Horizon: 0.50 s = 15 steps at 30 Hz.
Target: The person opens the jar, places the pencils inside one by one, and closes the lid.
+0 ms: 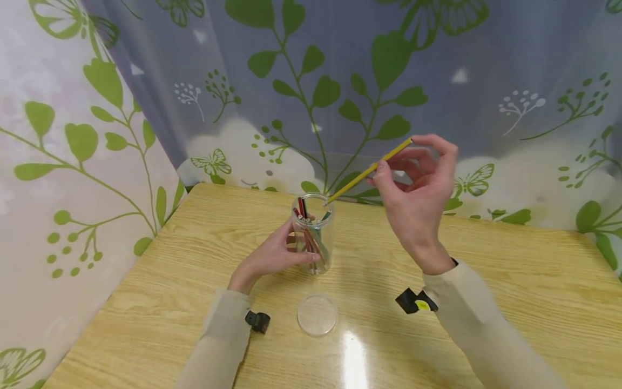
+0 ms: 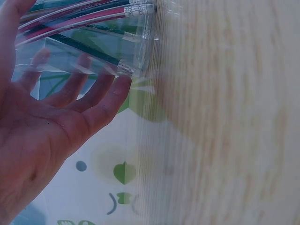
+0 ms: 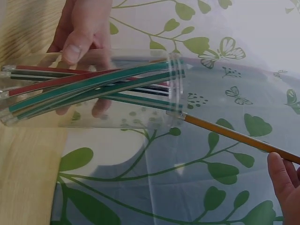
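A clear cylindrical jar (image 1: 326, 251) stands upright on the wooden table. My left hand (image 1: 274, 253) holds it from the left, thumb across the front and fingers behind. Inside lean several red and green pencils (image 3: 89, 91), with their metal-banded ends at the bottom. Above and to the right, my right hand (image 1: 419, 189) pinches a yellow pencil (image 1: 362, 175) near its upper end. That pencil slants down to the left, its lower tip right at the jar's rim (image 3: 176, 93). In the left wrist view, the fingers (image 2: 110, 98) spread along the jar's wall.
A clear round lid (image 1: 317, 315) lies flat on the table (image 1: 194, 302) in front of the jar. Behind the table hangs a leaf-patterned curtain (image 1: 214, 48), and another patterned panel (image 1: 58, 178) stands along the left side.
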Motion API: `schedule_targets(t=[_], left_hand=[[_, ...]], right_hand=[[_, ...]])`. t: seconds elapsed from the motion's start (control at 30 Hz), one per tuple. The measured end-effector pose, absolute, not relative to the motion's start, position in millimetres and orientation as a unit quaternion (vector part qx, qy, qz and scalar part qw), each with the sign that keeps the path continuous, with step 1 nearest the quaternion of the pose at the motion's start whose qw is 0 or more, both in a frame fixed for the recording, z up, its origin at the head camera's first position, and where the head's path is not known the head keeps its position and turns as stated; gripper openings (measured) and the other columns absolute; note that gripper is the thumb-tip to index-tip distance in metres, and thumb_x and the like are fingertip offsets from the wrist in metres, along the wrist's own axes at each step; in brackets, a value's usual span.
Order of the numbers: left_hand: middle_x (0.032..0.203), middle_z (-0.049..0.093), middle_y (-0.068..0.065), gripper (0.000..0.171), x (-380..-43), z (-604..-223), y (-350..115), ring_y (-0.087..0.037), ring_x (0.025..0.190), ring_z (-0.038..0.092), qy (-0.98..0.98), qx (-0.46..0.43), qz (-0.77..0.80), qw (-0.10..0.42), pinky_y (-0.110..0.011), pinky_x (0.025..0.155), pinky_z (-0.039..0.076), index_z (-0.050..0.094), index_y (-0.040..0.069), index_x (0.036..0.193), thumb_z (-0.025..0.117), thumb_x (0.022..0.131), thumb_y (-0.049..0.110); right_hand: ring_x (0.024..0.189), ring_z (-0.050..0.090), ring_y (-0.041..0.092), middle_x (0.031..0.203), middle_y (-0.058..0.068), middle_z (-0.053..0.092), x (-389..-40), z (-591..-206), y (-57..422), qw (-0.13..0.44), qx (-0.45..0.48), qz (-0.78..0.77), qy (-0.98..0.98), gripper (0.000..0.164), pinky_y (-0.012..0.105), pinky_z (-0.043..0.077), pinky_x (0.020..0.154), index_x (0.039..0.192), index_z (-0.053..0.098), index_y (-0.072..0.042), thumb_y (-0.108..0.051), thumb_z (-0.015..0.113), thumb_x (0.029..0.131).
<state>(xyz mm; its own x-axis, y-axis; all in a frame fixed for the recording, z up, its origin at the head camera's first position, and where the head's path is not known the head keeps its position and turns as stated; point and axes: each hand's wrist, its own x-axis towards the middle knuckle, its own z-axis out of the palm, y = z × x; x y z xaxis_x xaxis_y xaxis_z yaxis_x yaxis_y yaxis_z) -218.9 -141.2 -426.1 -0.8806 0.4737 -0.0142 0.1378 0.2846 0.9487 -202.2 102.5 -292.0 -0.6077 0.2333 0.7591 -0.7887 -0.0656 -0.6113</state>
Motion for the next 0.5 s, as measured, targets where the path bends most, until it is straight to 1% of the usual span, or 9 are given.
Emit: schedule_targets(t=[0.13, 0.2, 0.4, 0.5], left_hand=[[0.132, 0.059, -0.009, 0.079, -219, -427, -142, -0.029, 0.124, 0.059, 0.786, 0.196, 0.567, 0.149, -0.044, 0.104, 0.055, 0.038, 0.03, 0.153, 0.082, 0.088, 0.019], [0.133, 0.059, -0.008, 0.08, -219, -427, -142, -0.029, 0.124, 0.058, 0.786, 0.194, 0.568, 0.149, -0.044, 0.105, 0.055, 0.037, 0.031, 0.154, 0.082, 0.088, 0.02], [0.136, 0.058, -0.006, 0.081, -219, -427, -142, -0.029, 0.127, 0.058, 0.786, 0.193, 0.568, 0.149, -0.045, 0.106, 0.054, 0.036, 0.035, 0.153, 0.082, 0.088, 0.02], [0.137, 0.058, -0.006, 0.083, -219, -427, -142, -0.03, 0.127, 0.057, 0.789, 0.194, 0.564, 0.148, -0.046, 0.107, 0.054, 0.035, 0.034, 0.155, 0.082, 0.088, 0.021]], right_hand=[[0.077, 0.071, 0.02, 0.092, 0.003, 0.064, -204, -302, 100, 0.351, 0.249, 0.679, -0.595, 0.042, 0.03, 0.064, 0.063, 0.123, 0.048, -0.004, 0.012, 0.062, 0.087], [0.077, 0.07, 0.018, 0.092, 0.0, 0.064, -205, -306, 98, 0.343, 0.251, 0.672, -0.606, 0.041, 0.028, 0.063, 0.062, 0.122, 0.048, -0.004, 0.011, 0.062, 0.087], [0.081, 0.07, 0.01, 0.094, -0.009, 0.063, -207, -313, 92, 0.334, 0.254, 0.638, -0.646, 0.038, 0.022, 0.062, 0.065, 0.119, 0.046, 0.01, 0.013, 0.064, 0.086], [0.083, 0.07, 0.007, 0.095, -0.009, 0.063, -208, -317, 90, 0.324, 0.252, 0.626, -0.663, 0.039, 0.021, 0.062, 0.067, 0.119, 0.046, 0.011, 0.014, 0.064, 0.085]])
